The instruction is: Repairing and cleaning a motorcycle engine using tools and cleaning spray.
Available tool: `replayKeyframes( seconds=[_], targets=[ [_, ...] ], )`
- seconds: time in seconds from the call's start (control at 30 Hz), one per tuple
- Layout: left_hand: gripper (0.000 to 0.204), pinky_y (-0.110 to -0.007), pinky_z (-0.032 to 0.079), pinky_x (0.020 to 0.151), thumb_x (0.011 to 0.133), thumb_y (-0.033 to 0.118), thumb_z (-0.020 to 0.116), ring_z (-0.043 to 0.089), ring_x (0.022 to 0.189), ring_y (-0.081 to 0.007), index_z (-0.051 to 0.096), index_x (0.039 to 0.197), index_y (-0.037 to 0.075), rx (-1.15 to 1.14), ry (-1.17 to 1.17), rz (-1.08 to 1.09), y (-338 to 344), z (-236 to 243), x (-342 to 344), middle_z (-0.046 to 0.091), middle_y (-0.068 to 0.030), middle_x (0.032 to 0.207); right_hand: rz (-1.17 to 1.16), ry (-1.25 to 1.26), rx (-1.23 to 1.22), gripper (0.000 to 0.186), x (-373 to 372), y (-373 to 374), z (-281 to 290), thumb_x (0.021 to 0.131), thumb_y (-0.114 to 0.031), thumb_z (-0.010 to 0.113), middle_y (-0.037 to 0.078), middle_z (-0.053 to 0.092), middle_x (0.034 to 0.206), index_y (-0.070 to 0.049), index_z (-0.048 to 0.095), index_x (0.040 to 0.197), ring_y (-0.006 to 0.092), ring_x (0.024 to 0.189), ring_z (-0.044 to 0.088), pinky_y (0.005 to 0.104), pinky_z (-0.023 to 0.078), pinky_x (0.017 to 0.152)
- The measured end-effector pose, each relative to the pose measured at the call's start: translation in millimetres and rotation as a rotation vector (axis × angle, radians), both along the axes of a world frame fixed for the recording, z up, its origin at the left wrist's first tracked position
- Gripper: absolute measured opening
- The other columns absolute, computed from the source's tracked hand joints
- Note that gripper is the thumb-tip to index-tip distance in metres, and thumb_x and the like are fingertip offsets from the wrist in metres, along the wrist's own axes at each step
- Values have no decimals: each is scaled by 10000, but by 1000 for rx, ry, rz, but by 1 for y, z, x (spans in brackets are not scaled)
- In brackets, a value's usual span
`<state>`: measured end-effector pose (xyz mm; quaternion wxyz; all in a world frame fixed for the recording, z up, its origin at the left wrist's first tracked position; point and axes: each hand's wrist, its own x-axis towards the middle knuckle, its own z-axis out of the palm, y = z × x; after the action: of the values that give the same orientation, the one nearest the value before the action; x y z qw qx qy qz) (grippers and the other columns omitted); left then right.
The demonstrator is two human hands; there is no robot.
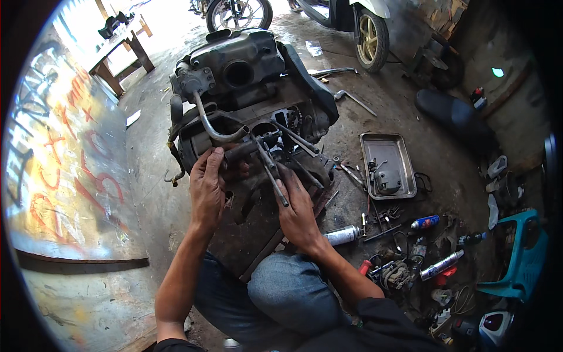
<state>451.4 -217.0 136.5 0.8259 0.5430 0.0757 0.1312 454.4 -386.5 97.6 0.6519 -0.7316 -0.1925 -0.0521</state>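
Note:
A scooter engine with its bent metal pipe stands on the floor before my knees, its crankcase opening facing me. Long metal studs jut out of it toward me. My left hand is closed, thumb on top, at a dark cylindrical piece just below the pipe's end; part of its fingers is hidden beneath. Close against the studs, my right hand has its fingers curled at the lower side of the opening. Whatever lies inside those fingers is hidden.
At right lie a metal tray with a part in it, spray cans, loose tools and a black seat. A teal plastic chair stands at far right. A painted panel bounds the left; motorcycle wheels stand behind.

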Motion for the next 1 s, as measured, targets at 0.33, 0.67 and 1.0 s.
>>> replayKeyframes(
  seconds=[0.33,0.67,1.0],
  targets=[
    [313,-294,584,736,1032,259,518,702,771,-178,631,1122,-19,141,114,59,-2,-4,2,701,-114,905,14,169,99,325,2,-10,-5,1038,-168,481,156,646,1104,12,564,1295,220,1023,614,321,467,892],
    [310,-323,597,767,1035,224,522,697,840,-189,594,1158,-52,198,66,20,8,-14,-2,683,-130,1022,342,616,462,308,-6,-38,-8,1021,-248,565,12,658,937,-24,621,1226,56,873,569,237,461,811],
    [313,-318,601,703,1021,247,558,688,739,-186,620,1128,-40,151,77,49,9,-14,-5,602,-43,825,162,416,235,333,-34,-62,-18,910,-178,723,93,701,1090,-14,680,1196,184,1078,633,295,475,958]
  ],
)
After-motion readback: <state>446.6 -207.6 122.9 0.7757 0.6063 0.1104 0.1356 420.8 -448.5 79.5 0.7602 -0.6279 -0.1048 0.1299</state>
